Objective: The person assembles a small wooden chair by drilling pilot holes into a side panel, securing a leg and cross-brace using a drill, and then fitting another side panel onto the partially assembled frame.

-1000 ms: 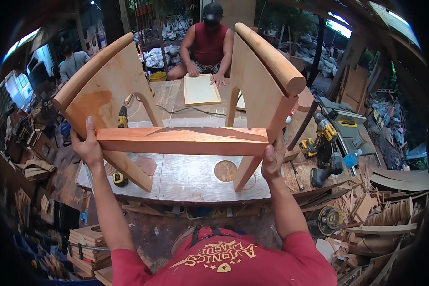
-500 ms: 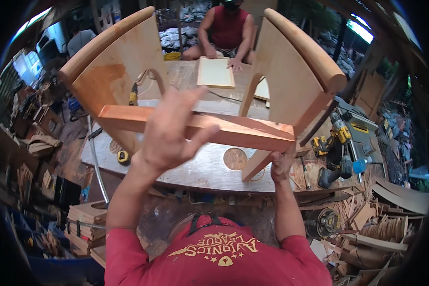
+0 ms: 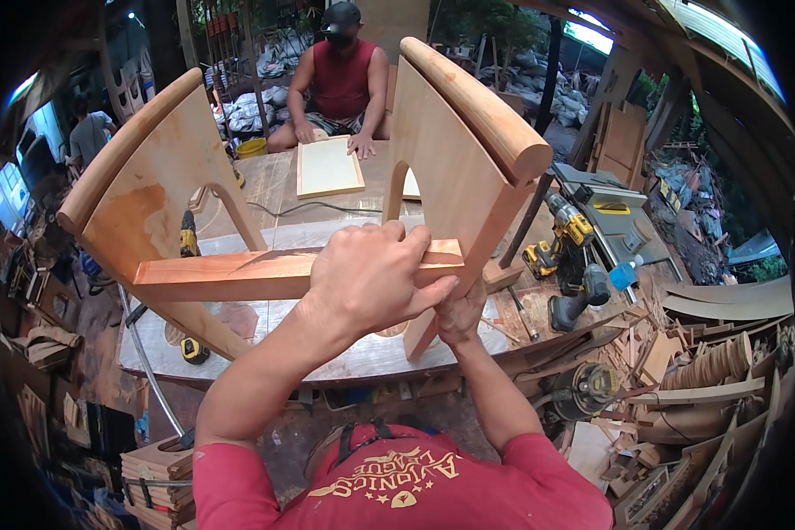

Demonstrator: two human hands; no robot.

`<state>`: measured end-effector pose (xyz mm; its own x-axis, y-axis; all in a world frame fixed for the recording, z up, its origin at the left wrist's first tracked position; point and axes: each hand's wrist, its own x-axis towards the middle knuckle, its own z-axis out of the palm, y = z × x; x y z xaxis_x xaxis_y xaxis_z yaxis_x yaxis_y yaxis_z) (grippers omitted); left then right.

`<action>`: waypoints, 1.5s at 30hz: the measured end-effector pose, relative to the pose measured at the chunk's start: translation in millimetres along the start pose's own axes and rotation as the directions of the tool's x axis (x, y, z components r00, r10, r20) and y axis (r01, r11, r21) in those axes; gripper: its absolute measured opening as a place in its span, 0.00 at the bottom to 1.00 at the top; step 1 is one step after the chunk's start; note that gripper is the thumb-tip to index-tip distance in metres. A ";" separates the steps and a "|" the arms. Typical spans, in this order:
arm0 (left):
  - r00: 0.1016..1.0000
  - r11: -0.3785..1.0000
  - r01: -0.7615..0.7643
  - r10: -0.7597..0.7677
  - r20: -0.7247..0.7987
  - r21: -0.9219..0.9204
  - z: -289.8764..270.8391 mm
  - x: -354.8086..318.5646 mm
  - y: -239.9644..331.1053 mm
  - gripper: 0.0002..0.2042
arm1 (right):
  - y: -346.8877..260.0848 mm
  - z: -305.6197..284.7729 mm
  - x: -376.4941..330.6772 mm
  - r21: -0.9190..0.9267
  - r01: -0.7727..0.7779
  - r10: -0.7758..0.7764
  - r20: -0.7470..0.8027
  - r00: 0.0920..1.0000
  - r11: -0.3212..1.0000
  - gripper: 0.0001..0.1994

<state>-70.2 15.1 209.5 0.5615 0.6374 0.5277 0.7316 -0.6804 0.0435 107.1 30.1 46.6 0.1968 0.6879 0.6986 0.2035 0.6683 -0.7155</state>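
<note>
A wooden furniture frame stands on the worktable: a left side panel [image 3: 141, 177] and a right side panel [image 3: 455, 150], each topped by a rounded rail. A reddish wooden crossbar [image 3: 230, 276] joins them along the near side. My left hand [image 3: 371, 274] is closed over this crossbar near its right end, knuckles up. Lower down, beside that same corner, my right hand [image 3: 461, 314] grips the right panel's front leg; some of its fingers are hidden behind the wood.
Across the worktable [image 3: 283, 346], a person [image 3: 340, 84] rests both hands on a pale framed panel [image 3: 329, 166]. Cordless drills [image 3: 574, 221] and a bottle with blue liquid [image 3: 625, 274] lie at right. A tape measure [image 3: 194, 351] sits at left. Wood offcuts [image 3: 671, 353] pile up lower right.
My left hand has come down from above the crossbar's middle and closed on it nearer the right end. My right hand stays at the right corner. The whole view has shifted.
</note>
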 end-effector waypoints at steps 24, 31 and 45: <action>0.993 0.998 -0.029 0.034 -0.109 0.051 6.9 -4.7 7.8 0.24 | -20.3 3.3 0.4 -0.203 0.242 -0.261 -0.078 0.962 0.949 0.23; 0.988 0.994 -0.078 0.088 -0.129 0.081 10.8 -2.4 6.4 0.24 | -22.5 -5.4 2.6 -0.340 0.334 -0.363 -0.023 0.931 0.879 0.30; 0.946 0.986 -0.162 0.169 -0.278 0.048 14.3 -5.4 9.5 0.20 | -22.9 -3.7 -4.4 -0.273 0.142 -0.179 -0.114 0.977 0.951 0.33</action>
<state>-60.8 10.4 194.9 0.5470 0.3879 0.7418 0.6489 -0.7563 -0.0831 105.1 10.8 59.9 0.2656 0.5203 0.8116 0.4837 0.6563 -0.5790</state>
